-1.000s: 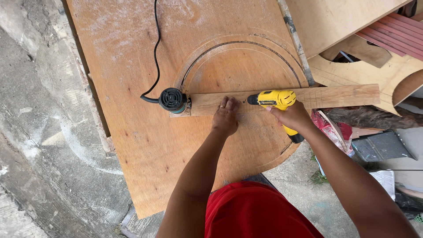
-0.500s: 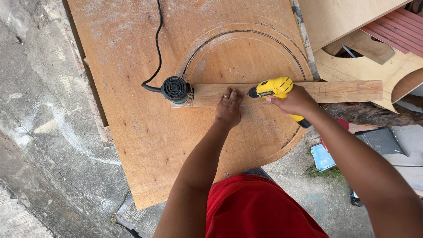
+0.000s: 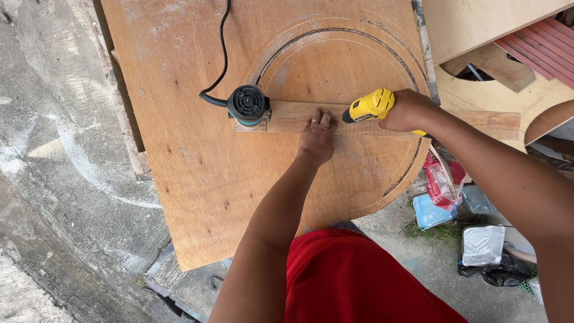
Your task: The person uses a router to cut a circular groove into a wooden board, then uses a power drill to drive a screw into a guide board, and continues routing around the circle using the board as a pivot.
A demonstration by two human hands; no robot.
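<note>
Drill and steadying hand on a wooden strip over a plywood sheet

The right hand (image 3: pixel 406 112) is wrapped around the grip of a yellow drill (image 3: pixel 369 106), its nose lying along the wooden strip (image 3: pixel 299 116) near the sheet's far right edge; the left hand (image 3: pixel 317 137) presses flat, fingers spread, on that strip beside a corded router (image 3: pixel 247 105). The drill looks compact, rigid and fairly heavy, best held by its handle; the plywood sheet (image 3: pixel 197 167) is stiff, with a circular groove cut in it
</note>
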